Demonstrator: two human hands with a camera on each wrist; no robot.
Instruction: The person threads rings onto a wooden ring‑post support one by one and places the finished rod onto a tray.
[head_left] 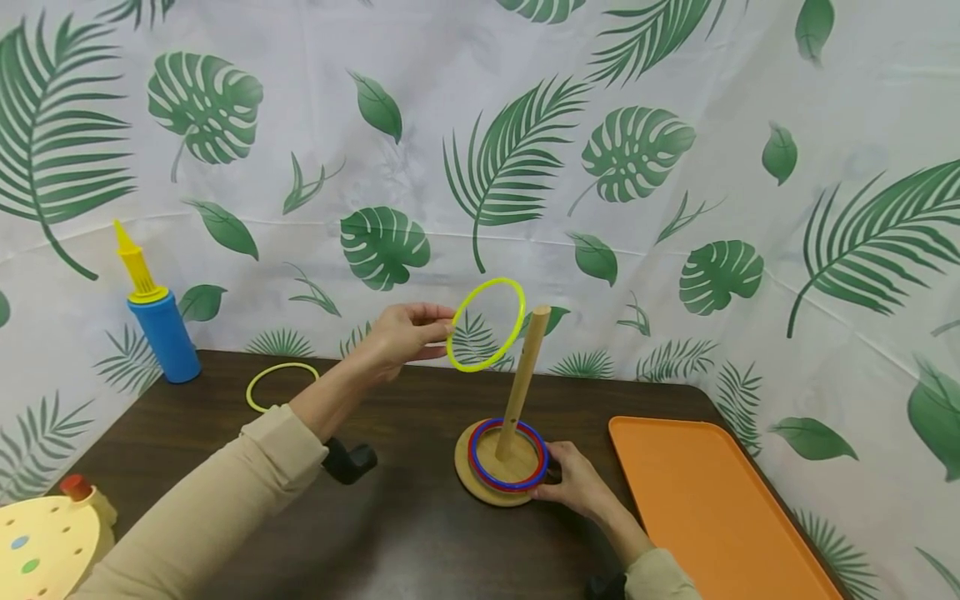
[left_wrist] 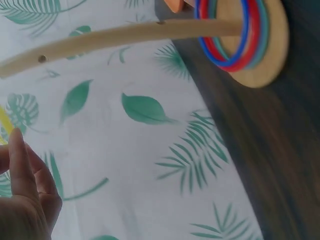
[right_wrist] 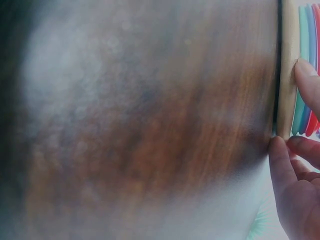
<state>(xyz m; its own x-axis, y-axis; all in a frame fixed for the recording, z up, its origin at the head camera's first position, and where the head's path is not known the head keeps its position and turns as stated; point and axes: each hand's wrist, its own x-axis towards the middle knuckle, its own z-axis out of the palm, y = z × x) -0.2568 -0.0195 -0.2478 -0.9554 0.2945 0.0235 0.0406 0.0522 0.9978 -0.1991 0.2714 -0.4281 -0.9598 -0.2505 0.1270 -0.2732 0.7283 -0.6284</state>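
Observation:
My left hand [head_left: 397, 337] pinches a yellow ring [head_left: 474, 367] by its left side, holding it up beside the top of a wooden post [head_left: 525, 371]. The post leans a little in the head view and rises from a round wooden base [head_left: 468, 479]. Stacked low around it are a blue ring [head_left: 510, 487], a red ring [left_wrist: 255, 45] and a teal ring [left_wrist: 263, 37], with a lavender ring [right_wrist: 311, 40] also showing in the right wrist view. My right hand [head_left: 573, 479] grips the base's right edge, its thumb close against the rings.
Another yellow ring [head_left: 251, 392] lies on the dark table behind my left forearm. A blue pump [head_left: 165, 333] with a yellow top stands at the back left. An orange tray [head_left: 697, 492] lies at right, a yellow board with holes [head_left: 48, 542] at front left. Leaf-patterned cloth [head_left: 300, 100] hangs behind.

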